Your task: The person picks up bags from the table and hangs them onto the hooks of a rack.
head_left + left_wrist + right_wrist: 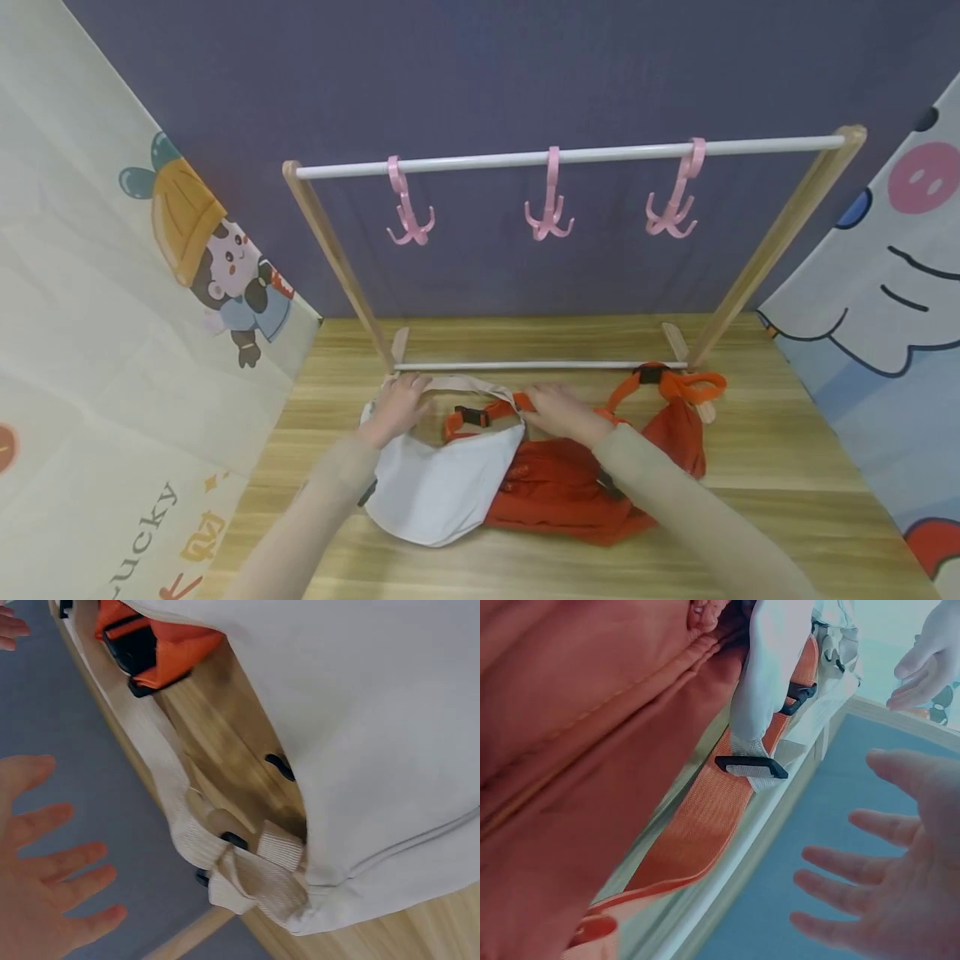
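Observation:
A white bag (438,483) with a cream strap (157,742) lies on the wooden table, partly over a red bag (555,492) with orange straps (697,817). My left hand (397,408) is over the white bag's upper left end; in the left wrist view its fingers (64,862) are spread, holding nothing. Above the place where the two bags meet is my right hand (562,410), its fingers (840,892) spread apart in the right wrist view and holding nothing. Black buckles (472,416) sit on the orange strap. My right forearm hides part of the red bag.
Behind the bags stands a rack with wooden legs (776,242) and a white top rail (487,161). Three pink hooks hang from it: left (408,212), middle (551,204) and right (675,200). Printed cloths flank the table (780,467); a dark panel (480,75) backs it.

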Tool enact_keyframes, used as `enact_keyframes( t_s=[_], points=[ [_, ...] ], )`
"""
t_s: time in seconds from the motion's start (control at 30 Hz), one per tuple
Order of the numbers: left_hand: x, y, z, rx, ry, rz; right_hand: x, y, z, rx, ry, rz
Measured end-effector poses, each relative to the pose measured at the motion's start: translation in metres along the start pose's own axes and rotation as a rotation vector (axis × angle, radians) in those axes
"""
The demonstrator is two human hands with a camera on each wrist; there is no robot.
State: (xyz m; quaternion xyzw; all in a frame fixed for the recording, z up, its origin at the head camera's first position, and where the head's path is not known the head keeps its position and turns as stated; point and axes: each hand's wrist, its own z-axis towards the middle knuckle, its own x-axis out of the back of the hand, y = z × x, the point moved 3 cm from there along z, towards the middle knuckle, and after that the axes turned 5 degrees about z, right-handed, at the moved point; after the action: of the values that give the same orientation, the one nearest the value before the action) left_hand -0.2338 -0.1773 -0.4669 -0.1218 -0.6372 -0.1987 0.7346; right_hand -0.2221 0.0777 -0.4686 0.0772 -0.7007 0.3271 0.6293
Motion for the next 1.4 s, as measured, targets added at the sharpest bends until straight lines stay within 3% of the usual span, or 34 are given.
enact_keyframes(
  t_s=[0.2, 0.47, 0.83, 1.0, 1.17, 1.4],
  points=[
    [-0.009, -0.011, 0.008, 0.003, 0.012, -0.003, -0.002, -0.005, 0.021, 0.021, -0.043, 0.020],
    [-0.018, -0.019, 0.015, 0.050, -0.026, -0.032, -0.012, -0.004, 0.041, 0.012, -0.065, 0.092],
    [-0.039, -0.029, 0.024, 0.090, 0.039, -0.075, -0.032, 0.003, 0.061, -0.076, -0.019, 0.118],
    [-0.045, -0.030, 0.026, 0.084, 0.064, -0.028, -0.041, 0.004, 0.066, -0.082, -0.031, 0.121],
    [-0.049, -0.030, 0.026, 0.104, 0.019, 0.012, -0.049, 0.007, 0.071, -0.147, -0.063, 0.134],
    [-0.058, -0.033, 0.028, 0.158, -0.052, 0.057, -0.060, 0.012, 0.074, -0.172, -0.027, 0.121]
  ],
)
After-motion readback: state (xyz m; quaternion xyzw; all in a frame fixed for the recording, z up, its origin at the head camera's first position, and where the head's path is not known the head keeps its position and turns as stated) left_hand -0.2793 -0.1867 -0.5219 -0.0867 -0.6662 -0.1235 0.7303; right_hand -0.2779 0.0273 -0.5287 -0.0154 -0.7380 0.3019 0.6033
